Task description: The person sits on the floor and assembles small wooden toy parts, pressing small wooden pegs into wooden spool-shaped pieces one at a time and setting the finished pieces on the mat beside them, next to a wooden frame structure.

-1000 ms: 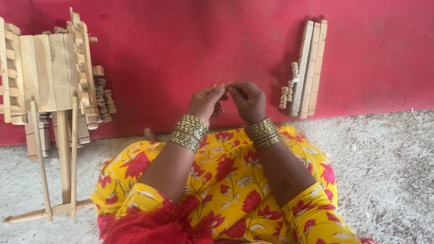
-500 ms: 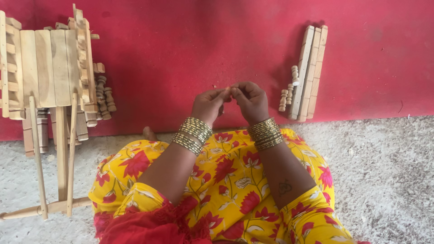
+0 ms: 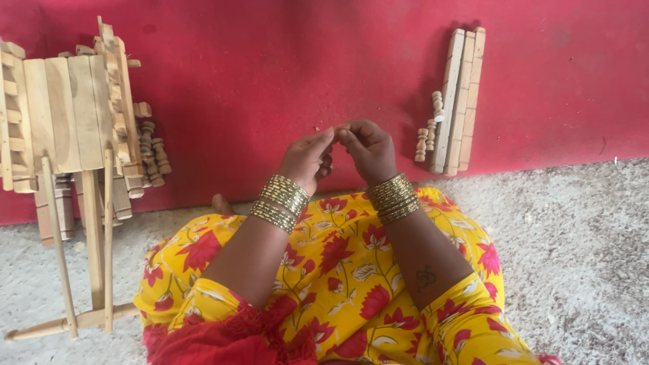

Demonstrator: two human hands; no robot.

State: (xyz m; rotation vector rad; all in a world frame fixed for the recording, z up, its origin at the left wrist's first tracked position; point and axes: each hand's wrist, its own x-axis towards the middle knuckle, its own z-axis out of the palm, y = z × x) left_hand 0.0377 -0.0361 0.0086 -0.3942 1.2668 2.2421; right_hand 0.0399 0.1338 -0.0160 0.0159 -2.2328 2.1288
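Pinching at frame centre: left hand (image 3: 307,157) and right hand (image 3: 368,150) meet fingertip to fingertip over the red mat (image 3: 270,74). Left thumb and forefinger are pressed together, tips pointing to 1 o'clock; right fingers are curled in, tips pointing to 9 o'clock, touching the left ones. Whatever sits in the pinch is too small to make out. Other fingers of both hands are folded under, not spread.

Wrists bent, backs of hands up. Stacked gold bangles (image 3: 280,201) on the left wrist, a matching stack on the right. Forearms run in from 6 o'clock, converging in a V above the lap, which is covered in yellow cloth with red flowers (image 3: 338,270). Small dark mark on the right forearm.

At 2 o'clock from the hands: bundle of long pale wooden slats (image 3: 461,94) lying on the mat, with a few small turned wooden pegs (image 3: 430,132) just beside its left edge. At 9–10 o'clock, well apart: stacked wooden frame parts (image 3: 67,111) with more turned spindles (image 3: 152,152) at their right edge. At 7–8 o'clock: long thin wooden sticks (image 3: 81,257) reaching onto the grey carpet (image 3: 581,257).
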